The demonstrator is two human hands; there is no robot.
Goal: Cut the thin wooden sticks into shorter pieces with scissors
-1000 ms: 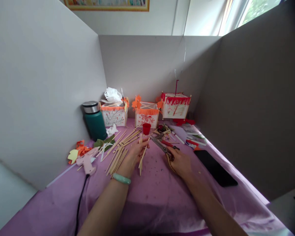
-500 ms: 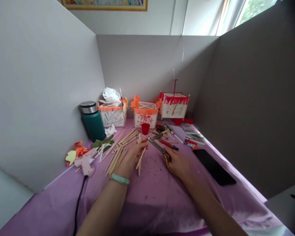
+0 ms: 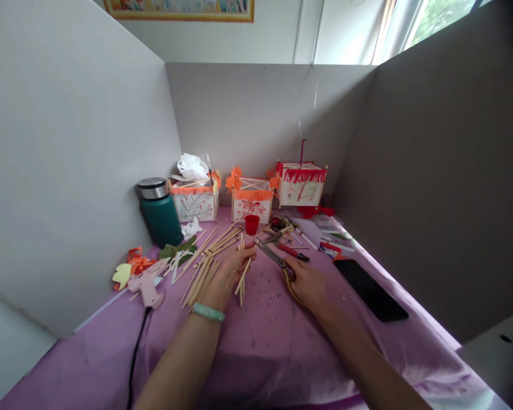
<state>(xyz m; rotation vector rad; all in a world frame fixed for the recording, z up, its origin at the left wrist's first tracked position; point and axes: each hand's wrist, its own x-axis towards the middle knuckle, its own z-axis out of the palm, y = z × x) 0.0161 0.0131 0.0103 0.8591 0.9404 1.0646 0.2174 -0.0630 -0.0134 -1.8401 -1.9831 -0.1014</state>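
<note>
My left hand (image 3: pixel 234 267), with a pale green bangle (image 3: pixel 208 312) on its wrist, is closed around a few thin wooden sticks (image 3: pixel 241 287) that point up and down. In my right hand (image 3: pixel 304 280) is a pair of scissors (image 3: pixel 270 251), its fingers wrapped in the golden handles. The blades point up and left, their tips close to the fingers of my left hand. Whether the blades touch anything there is too small to tell. Just beyond my left hand stands a small red cup (image 3: pixel 252 224). Loose wooden sticks (image 3: pixel 204 279) lie left of that hand.
A pink glue gun (image 3: pixel 147 283) with a black cord lies at left, near a green bottle (image 3: pixel 160 213). Three decorated paper lanterns (image 3: pixel 194 206) stand along the back panel. Red-handled pliers (image 3: pixel 291 251) and a black phone (image 3: pixel 370 290) lie right, on a purple cloth (image 3: pixel 256 353).
The whole view has shifted very slightly. Both hands keep the same hold on the sticks and the scissors, with almost no movement.
</note>
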